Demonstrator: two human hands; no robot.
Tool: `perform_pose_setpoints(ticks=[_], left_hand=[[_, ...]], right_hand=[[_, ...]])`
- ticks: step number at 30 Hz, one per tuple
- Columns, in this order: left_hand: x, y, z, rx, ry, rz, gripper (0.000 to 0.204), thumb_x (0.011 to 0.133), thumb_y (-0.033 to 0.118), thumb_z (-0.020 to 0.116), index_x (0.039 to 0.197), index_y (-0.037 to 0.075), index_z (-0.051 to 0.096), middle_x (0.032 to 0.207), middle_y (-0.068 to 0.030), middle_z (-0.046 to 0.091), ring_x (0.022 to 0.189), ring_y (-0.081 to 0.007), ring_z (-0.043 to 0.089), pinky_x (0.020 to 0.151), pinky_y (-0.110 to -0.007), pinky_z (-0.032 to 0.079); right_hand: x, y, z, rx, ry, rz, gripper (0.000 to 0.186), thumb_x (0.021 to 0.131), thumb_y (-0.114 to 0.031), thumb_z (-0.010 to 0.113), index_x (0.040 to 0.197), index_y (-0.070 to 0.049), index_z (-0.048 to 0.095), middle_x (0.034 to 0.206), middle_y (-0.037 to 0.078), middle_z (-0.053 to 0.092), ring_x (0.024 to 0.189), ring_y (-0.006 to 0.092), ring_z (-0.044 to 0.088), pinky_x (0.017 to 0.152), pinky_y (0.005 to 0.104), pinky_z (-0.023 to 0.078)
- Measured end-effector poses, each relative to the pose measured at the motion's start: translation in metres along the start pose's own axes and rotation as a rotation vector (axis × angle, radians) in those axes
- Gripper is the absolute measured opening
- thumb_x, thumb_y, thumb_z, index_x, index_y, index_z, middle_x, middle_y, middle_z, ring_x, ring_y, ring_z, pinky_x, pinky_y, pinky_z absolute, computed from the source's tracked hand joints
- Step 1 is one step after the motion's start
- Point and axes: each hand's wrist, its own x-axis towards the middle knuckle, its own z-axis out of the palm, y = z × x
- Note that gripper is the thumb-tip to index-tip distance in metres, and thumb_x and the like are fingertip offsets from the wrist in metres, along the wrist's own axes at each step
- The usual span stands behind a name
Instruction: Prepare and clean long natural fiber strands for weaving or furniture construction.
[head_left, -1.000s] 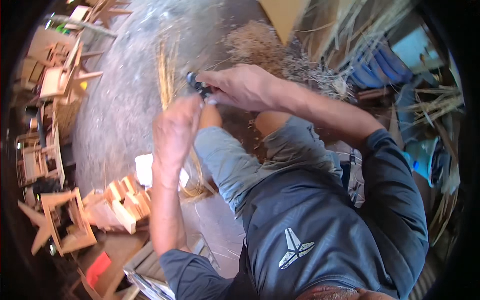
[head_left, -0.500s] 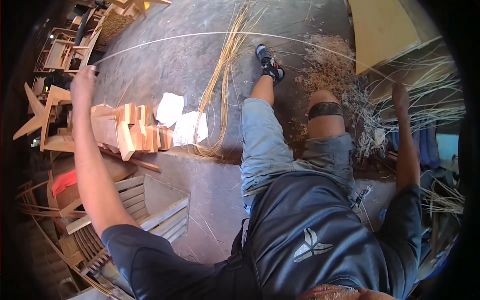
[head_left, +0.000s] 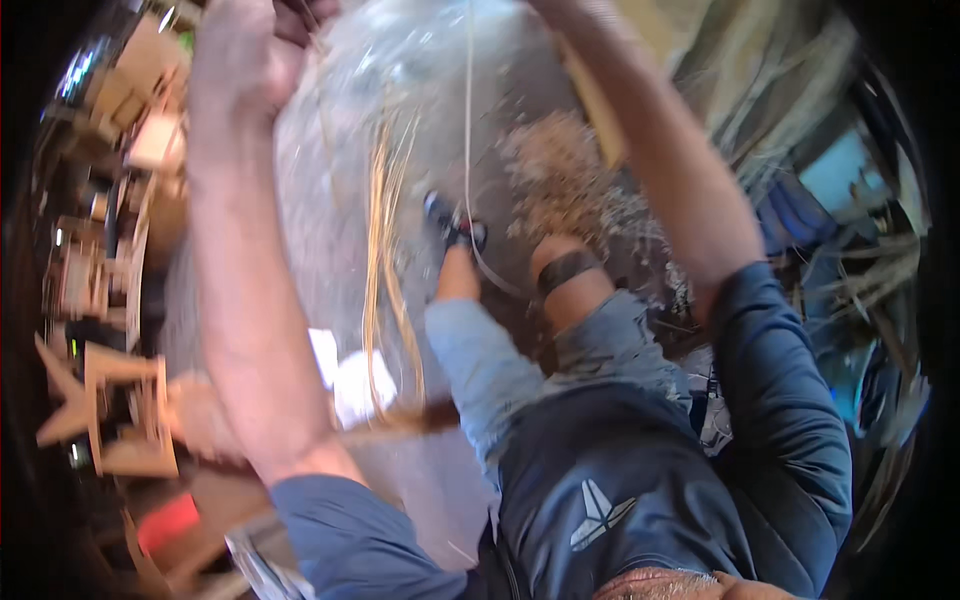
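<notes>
My left hand (head_left: 270, 55) is raised at the upper left, blurred, its fingers curled in around a thin pale cane strip (head_left: 468, 120). Part of that strip hangs from the top edge over the floor and curves past my shoe toward my knee. My right hand (head_left: 565, 10) is at the top edge, mostly cut off, so its fingers are hidden. Below and between my arms lies a bundle of golden cane strands (head_left: 376, 220) on the floor, looped at its near end.
Shavings (head_left: 555, 165) are heaped beyond my knee. A yellowish board (head_left: 600, 110) lies under my right forearm. White papers (head_left: 362, 388) are by the bundle. A wooden frame (head_left: 125, 410) and a red thing (head_left: 168, 522) stand at left; pale strands (head_left: 770, 100) spread at upper right.
Both hands have come up and inward from wide apart. The strip, earlier stretched in an arc between them, now hangs slack down the middle. My view has shifted.
</notes>
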Motion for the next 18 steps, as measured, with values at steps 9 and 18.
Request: perform_pose_setpoints(ticks=[9,18], left_hand=[[0.078,0.062,0.144,-0.697,-0.191,0.070,0.021,0.089,0.016,0.050,0.103,0.003,0.057,0.118,-0.0128,0.057,0.110,-0.0302,0.053,0.091,-0.042,0.044],[0.018,0.035,0.177,0.832,-0.226,0.023,0.046,0.088,0.039,0.049,0.111,-0.001,0.053,0.100,-0.0126,0.060,0.093,-0.0258,0.057,0.084,-0.035,0.043]], right_hand=[[-0.078,-0.060,-0.173,0.675,-0.248,0.450,0.020,0.092,-0.019,0.051,0.104,-0.003,0.054,0.067,0.000,0.050,0.056,0.0064,0.048,0.046,0.0223,0.039],[-0.021,-0.200,-0.336,-0.512,0.468,0.017,0.024,0.092,-0.026,0.049,0.099,-0.005,0.058,0.061,0.001,0.052,0.049,0.0052,0.048,0.045,0.0206,0.038]])
